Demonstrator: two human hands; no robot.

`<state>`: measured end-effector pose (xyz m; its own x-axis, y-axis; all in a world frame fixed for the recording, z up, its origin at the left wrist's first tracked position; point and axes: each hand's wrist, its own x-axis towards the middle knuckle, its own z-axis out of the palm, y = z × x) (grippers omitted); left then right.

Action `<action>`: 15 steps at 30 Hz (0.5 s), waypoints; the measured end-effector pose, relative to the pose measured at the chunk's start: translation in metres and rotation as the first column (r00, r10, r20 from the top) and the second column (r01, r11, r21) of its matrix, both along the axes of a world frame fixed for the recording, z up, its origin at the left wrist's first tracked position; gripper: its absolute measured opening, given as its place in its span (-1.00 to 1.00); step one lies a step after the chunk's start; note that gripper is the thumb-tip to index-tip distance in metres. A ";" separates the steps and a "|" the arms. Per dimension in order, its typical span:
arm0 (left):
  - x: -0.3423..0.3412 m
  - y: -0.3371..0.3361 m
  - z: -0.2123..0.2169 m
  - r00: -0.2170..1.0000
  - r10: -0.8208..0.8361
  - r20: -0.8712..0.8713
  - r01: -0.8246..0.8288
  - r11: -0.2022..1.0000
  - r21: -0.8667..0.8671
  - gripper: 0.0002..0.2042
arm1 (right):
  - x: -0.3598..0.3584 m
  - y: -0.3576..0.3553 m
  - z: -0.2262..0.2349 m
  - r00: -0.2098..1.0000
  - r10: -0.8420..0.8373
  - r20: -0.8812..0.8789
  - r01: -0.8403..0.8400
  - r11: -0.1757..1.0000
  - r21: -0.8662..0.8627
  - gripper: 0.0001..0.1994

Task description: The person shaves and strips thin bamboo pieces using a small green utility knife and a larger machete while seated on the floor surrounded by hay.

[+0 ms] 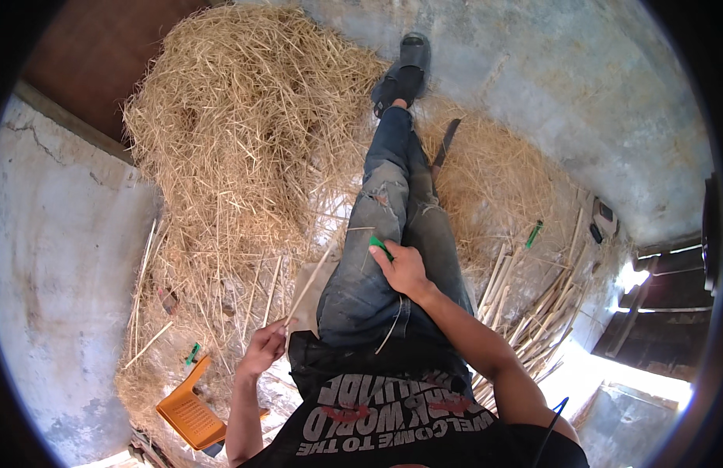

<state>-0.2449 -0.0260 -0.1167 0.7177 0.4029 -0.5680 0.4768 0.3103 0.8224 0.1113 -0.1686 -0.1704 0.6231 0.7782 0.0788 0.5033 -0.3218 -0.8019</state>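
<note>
My left hand is closed around the lower end of a thin pale wooden stick, which slants up and to the right beside my thigh. My right hand rests over my jeans with its fingers closed on a small green tool. Only the green end of that tool shows past the thumb; its kind cannot be made out. A thin curled strip hangs down on my lap below the right hand. The stick and the green tool are apart.
A big heap of straw lies ahead on the left. Beside my outstretched legs lies a long dark blade. Many sticks are piled at right. Other green objects and an orange case lie on the floor. Walls stand close by.
</note>
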 end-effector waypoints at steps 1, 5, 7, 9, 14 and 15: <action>0.016 -0.003 -0.004 1.000 -0.015 0.004 0.015 0.999 0.030 -0.65 | 0.001 -0.001 0.003 0.999 0.029 0.038 -0.028 0.999 -0.018 -0.53; 0.072 -0.003 -0.017 0.991 -0.131 0.039 0.127 0.987 0.097 -0.65 | 0.002 -0.003 0.010 0.984 0.107 0.144 -0.096 0.992 -0.079 -0.53; 0.088 -0.002 -0.025 0.977 -0.206 0.050 0.197 0.969 0.150 -0.65 | 0.001 -0.002 0.011 0.980 0.117 0.163 -0.100 0.989 -0.110 -0.52; 0.097 0.000 -0.028 0.975 -0.211 0.068 0.200 0.969 0.145 -0.65 | 0.001 -0.001 0.012 0.977 0.127 0.170 -0.102 0.983 -0.150 -0.51; 0.093 0.002 -0.021 0.985 -0.168 0.039 0.169 0.985 -0.024 -0.66 | 0.001 0.003 0.010 0.983 0.110 0.146 -0.080 0.977 -0.198 -0.47; 0.088 0.002 -0.016 0.987 -0.161 0.027 0.162 0.986 -0.035 -0.67 | 0.000 0.002 0.009 0.985 0.096 0.142 -0.066 0.976 -0.206 -0.47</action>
